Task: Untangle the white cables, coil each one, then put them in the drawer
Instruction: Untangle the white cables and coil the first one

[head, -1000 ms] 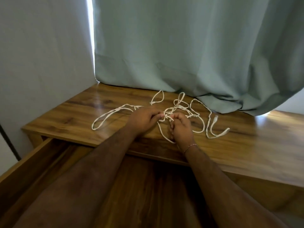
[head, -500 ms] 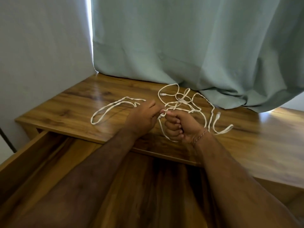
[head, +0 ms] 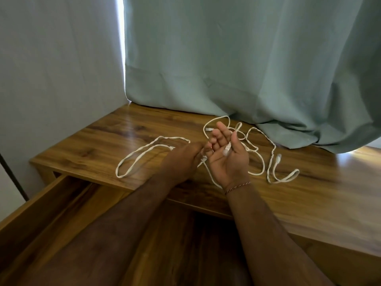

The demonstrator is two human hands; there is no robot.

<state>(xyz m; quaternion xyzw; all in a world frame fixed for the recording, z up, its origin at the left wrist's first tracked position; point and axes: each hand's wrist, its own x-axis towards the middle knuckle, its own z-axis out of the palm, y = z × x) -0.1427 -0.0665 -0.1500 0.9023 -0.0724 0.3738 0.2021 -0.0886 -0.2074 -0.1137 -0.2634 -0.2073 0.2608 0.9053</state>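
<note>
Now white cables (head: 255,150) tangled behind upturned right hand (head: 227,159).

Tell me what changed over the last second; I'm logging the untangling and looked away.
The right hand, half a second ago fisted around the tangled white cables, has turned palm up and opened, with a white plug lying on the palm. The left hand stays at the knot, pinching a strand. The long loop on the wooden tabletop and the open wooden drawer are unchanged.
</note>
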